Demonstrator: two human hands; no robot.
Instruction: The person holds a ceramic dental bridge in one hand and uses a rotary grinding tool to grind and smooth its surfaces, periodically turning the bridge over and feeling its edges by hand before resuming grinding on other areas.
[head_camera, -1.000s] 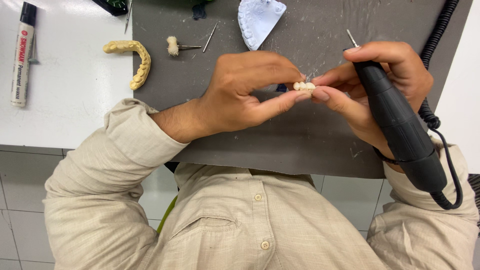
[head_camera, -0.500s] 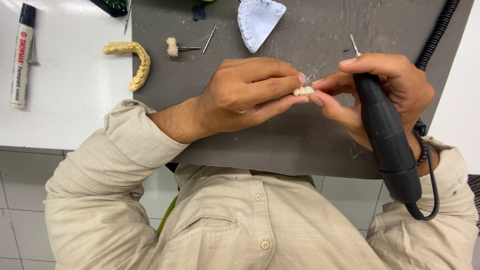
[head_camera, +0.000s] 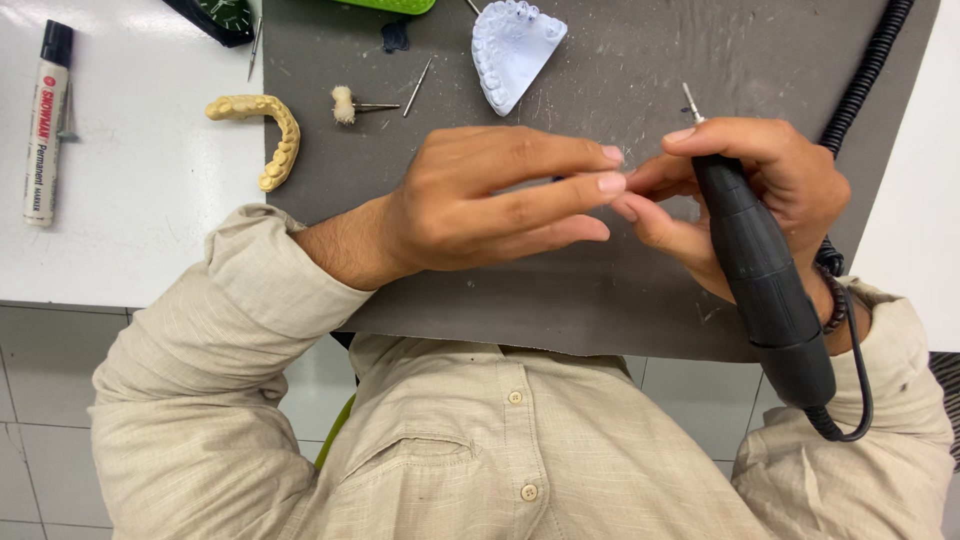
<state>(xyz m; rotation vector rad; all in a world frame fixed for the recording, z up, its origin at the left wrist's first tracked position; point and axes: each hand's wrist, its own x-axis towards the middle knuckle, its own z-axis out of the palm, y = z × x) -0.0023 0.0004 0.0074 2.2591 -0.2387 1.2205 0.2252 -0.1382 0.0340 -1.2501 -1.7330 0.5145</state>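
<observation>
Item: black rotary handpiece (head_camera: 760, 270), gripped in right hand (head_camera: 760, 190), over grey mat (head_camera: 640, 60). Left hand (head_camera: 480, 200) pinches closed (contents hidden). Risk: bur nicking adjacent fingertips.

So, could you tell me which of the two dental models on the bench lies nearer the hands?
The pale blue-white model on the grey mat, just above the left hand. The yellow arch-shaped one lies further left, at the mat's edge.

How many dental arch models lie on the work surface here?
2: a yellow arch model at the grey mat's left edge, and a pale blue cast at top centre. The hands may hide a smaller piece.
</observation>
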